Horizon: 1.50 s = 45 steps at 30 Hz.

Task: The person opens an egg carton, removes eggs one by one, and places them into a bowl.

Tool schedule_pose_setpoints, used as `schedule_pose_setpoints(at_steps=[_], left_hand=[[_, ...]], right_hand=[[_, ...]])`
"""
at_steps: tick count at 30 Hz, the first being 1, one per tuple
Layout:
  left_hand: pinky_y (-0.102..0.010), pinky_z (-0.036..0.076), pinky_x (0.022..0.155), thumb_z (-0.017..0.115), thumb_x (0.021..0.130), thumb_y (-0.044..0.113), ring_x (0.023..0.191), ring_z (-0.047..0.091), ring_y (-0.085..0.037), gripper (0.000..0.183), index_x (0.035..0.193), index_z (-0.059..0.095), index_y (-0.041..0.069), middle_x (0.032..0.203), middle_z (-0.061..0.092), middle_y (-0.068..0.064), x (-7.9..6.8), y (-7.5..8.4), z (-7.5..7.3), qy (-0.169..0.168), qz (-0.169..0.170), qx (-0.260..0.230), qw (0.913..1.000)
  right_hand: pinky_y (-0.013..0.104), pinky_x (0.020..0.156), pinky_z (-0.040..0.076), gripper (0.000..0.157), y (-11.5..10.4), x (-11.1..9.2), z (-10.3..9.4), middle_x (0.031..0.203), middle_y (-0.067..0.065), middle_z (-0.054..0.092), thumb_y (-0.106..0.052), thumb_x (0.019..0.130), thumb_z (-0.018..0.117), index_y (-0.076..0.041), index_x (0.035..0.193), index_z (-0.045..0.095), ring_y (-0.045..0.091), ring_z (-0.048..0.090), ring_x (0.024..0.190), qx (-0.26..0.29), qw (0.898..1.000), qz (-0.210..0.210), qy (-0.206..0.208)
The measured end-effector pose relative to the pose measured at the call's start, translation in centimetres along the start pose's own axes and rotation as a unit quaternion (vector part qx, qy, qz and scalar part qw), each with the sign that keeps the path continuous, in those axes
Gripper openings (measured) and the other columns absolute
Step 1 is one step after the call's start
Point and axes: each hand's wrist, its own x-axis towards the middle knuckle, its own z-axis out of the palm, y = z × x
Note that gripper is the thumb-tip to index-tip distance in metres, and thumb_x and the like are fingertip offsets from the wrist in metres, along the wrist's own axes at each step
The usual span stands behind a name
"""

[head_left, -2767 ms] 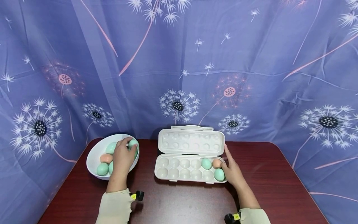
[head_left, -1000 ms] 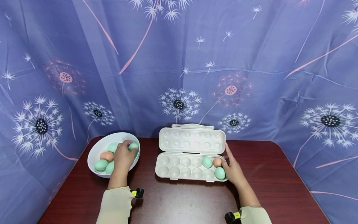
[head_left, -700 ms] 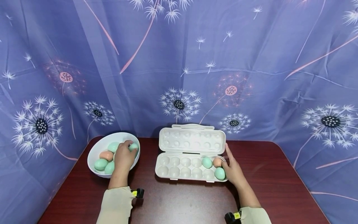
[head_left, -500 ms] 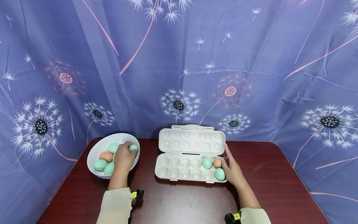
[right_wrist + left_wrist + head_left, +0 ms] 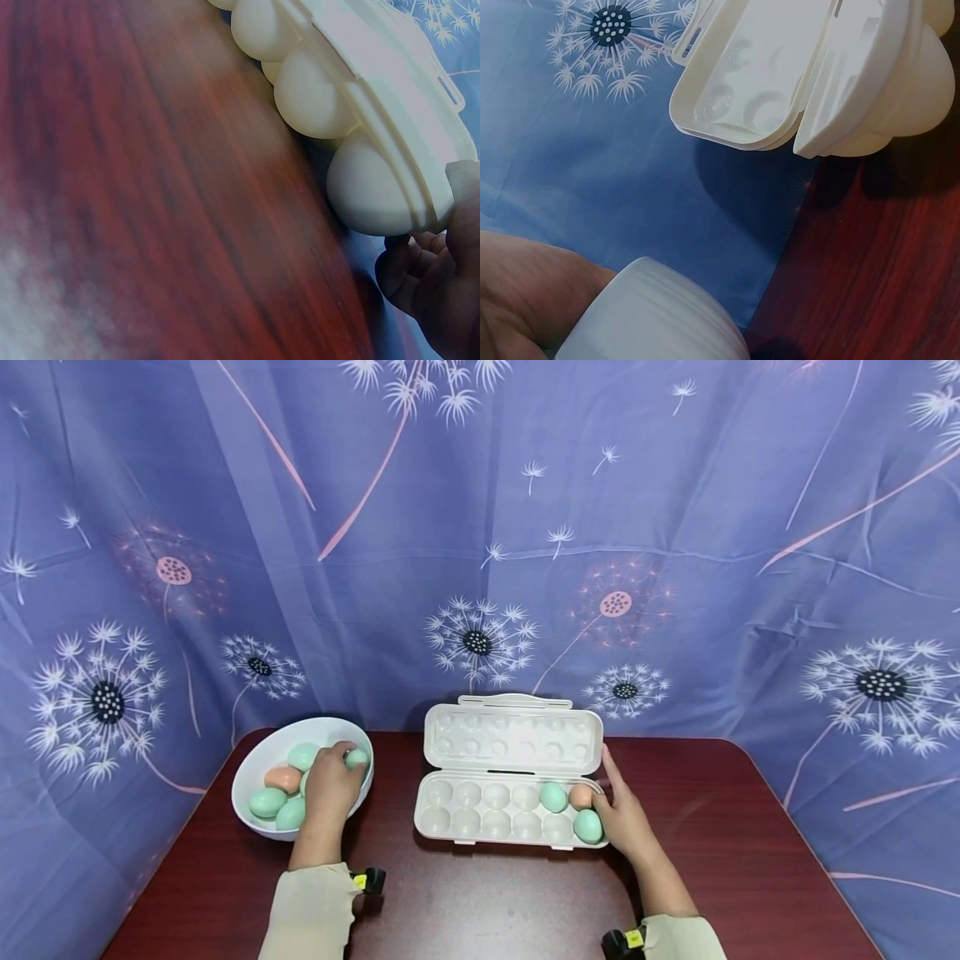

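In the head view my left hand (image 5: 330, 785) reaches into the white bowl (image 5: 251, 777), thumb and fingers around a green egg (image 5: 356, 757) at the bowl's right side. Other green eggs and an orange egg (image 5: 282, 779) lie left of the hand, some partly covered by it. My right hand (image 5: 626, 818) grips the right end of a white egg carton (image 5: 480, 843), its lid (image 5: 513, 741) standing raised behind. The right wrist view shows the thumb over the carton's rim and fingers curled below. Two green eggs (image 5: 553, 797) and an orange egg (image 5: 581, 797) sit in the right-end cups.
A dark red wooden table (image 5: 480, 902) carries the bowl at left and the carton at centre. Behind its far edge hangs a blue curtain (image 5: 390, 610) with dandelion prints. Wrist-worn black cameras (image 5: 372, 882) sit at both sleeves.
Since the earliest frame, my left hand and the green egg it holds have sunk slightly lower in the bowl. Other eggs at the bowl's left have shifted and turned. My right hand stays on the carton.
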Motion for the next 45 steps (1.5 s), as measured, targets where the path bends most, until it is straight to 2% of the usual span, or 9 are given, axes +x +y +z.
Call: schedule_pose_setpoints(at_steps=[7,14,17,26,31,35,39,45], left_hand=[[-0.058,0.048,0.094,0.062,0.089,0.009,0.113,0.06,-0.049,0.039,0.125,0.064,-0.005,0.119,0.063,-0.034,0.0,-0.1,0.1,0.005,0.001,0.001,1.0],[-0.058,0.047,0.095,0.06,0.091,0.012,0.114,0.059,-0.049,0.038,0.126,0.063,-0.004,0.12,0.063,-0.034,0.0,0.1,0.0,-0.001,-0.005,0.005,1.0],[-0.059,0.047,0.095,0.06,0.092,0.014,0.114,0.059,-0.05,0.039,0.126,0.064,-0.003,0.121,0.062,-0.034,0.0,0.2,0.0,-0.001,-0.01,0.007,0.9999],[-0.06,0.047,0.092,0.062,0.089,0.017,0.111,0.06,-0.054,0.04,0.125,0.066,-0.001,0.121,0.061,-0.034,0.0,0.4,-0.1,0.019,-0.014,-0.004,0.9997],[-0.059,0.046,0.096,0.061,0.091,0.018,0.117,0.058,-0.051,0.04,0.127,0.065,0.0,0.124,0.06,-0.033,0.0,0.7,-0.3,0.028,-0.013,-0.022,0.9993],[-0.056,0.045,0.098,0.06,0.094,0.017,0.117,0.058,-0.048,0.037,0.127,0.065,0.0,0.123,0.06,-0.031,-0.1,1.3,-0.4,0.039,-0.005,-0.036,0.9986],[-0.055,0.047,0.095,0.06,0.094,0.015,0.11,0.06,-0.045,0.035,0.125,0.066,0.0,0.118,0.061,-0.03,-0.4,2.2,-0.5,0.055,0.01,-0.049,0.9973],[-0.053,0.048,0.095,0.062,0.095,0.018,0.112,0.06,-0.041,0.035,0.124,0.066,0.0,0.125,0.06,-0.027,-1.0,3.5,-0.7,0.062,0.029,-0.068,0.9954]], right_hand=[[0.039,0.085,0.048,0.078,0.0,0.0,0.0,0.119,0.018,0.065,-0.004,0.099,0.052,-0.026,0.164,0.013,0.024,0.062,0.098,0.0,1.0,-0.002,0.002],[0.039,0.085,0.048,0.081,0.0,0.0,0.0,0.119,0.017,0.065,-0.005,0.1,0.051,-0.032,0.163,0.01,0.026,0.062,0.101,0.0,1.0,-0.002,0.0],[0.039,0.085,0.048,0.08,0.0,0.0,0.0,0.119,0.018,0.065,-0.004,0.099,0.051,-0.03,0.164,0.011,0.026,0.062,0.1,0.0,1.0,-0.001,0.0],[0.041,0.088,0.048,0.08,-0.1,0.0,0.1,0.118,0.018,0.066,-0.005,0.099,0.052,-0.027,0.164,0.012,0.027,0.063,0.102,-0.001,1.0,0.001,0.002],[0.041,0.087,0.048,0.08,-0.1,0.0,0.1,0.118,0.019,0.065,-0.005,0.099,0.053,-0.028,0.164,0.012,0.029,0.063,0.103,-0.003,1.0,0.0,0.002],[0.044,0.089,0.048,0.08,-0.1,0.0,0.1,0.12,0.019,0.065,-0.005,0.099,0.052,-0.029,0.164,0.011,0.03,0.063,0.105,-0.003,1.0,0.001,0.0],[0.045,0.09,0.048,0.08,-0.1,0.0,0.0,0.12,0.02,0.065,-0.005,0.099,0.052,-0.028,0.164,0.011,0.031,0.063,0.107,-0.004,1.0,0.001,0.0],[0.045,0.091,0.048,0.079,-0.1,0.0,0.0,0.121,0.019,0.065,-0.006,0.1,0.052,-0.028,0.164,0.012,0.031,0.062,0.109,-0.001,1.0,0.003,0.0]])
